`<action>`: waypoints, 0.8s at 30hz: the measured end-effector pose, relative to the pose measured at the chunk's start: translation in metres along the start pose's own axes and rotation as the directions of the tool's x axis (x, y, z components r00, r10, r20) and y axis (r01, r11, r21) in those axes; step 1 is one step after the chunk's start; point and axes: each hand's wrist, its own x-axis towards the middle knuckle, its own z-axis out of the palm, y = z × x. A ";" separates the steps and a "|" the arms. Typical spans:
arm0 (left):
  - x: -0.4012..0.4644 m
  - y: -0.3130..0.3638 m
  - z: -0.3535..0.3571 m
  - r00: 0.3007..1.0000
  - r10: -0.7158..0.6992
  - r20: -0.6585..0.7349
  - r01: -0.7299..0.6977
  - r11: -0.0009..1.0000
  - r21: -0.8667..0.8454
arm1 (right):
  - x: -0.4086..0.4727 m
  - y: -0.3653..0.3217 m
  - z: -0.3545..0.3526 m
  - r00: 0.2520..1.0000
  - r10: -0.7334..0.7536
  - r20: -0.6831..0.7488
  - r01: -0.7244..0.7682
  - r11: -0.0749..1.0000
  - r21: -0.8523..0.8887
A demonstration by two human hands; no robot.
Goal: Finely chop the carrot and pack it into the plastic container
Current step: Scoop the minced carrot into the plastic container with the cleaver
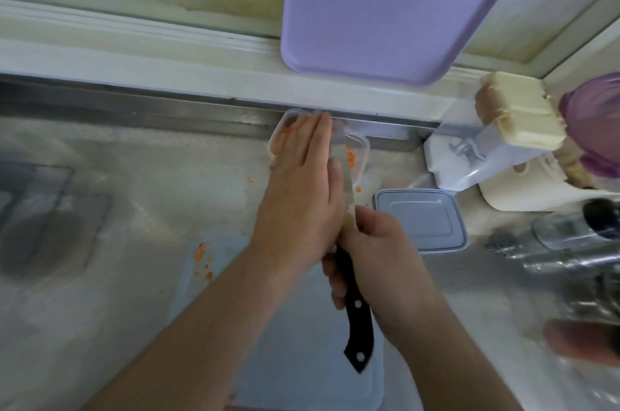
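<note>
Orange carrot bits (350, 155) half-hidden under left hand (302, 182)

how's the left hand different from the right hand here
The left hand lies flat with straight fingers over the plastic container; the right hand is curled around the black handle of the knife. The left reaches farther toward the wall, the right sits nearer the camera. Both are bare and meet at the blade.

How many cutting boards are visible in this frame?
2: a lilac plastic cutting board propped upright against the back wall, and a pale blue cutting board flat on the counter under the arms, partly hidden.
</note>
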 end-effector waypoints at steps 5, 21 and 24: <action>0.047 -0.025 0.019 0.988 0.084 0.129 -0.096 0.992 0.085 | 0.038 -0.015 -0.021 0.999 0.000 -0.054 -0.001 1.000 -0.027; 0.045 -0.048 0.005 0.994 0.068 0.082 -0.082 0.980 0.180 | 0.049 0.001 -0.043 0.999 0.018 -0.036 -0.023 0.992 -0.125; 0.048 -0.056 0.007 0.999 -0.035 -0.023 0.040 0.964 0.261 | 0.048 0.000 -0.046 0.999 0.007 -0.047 -0.015 0.986 -0.164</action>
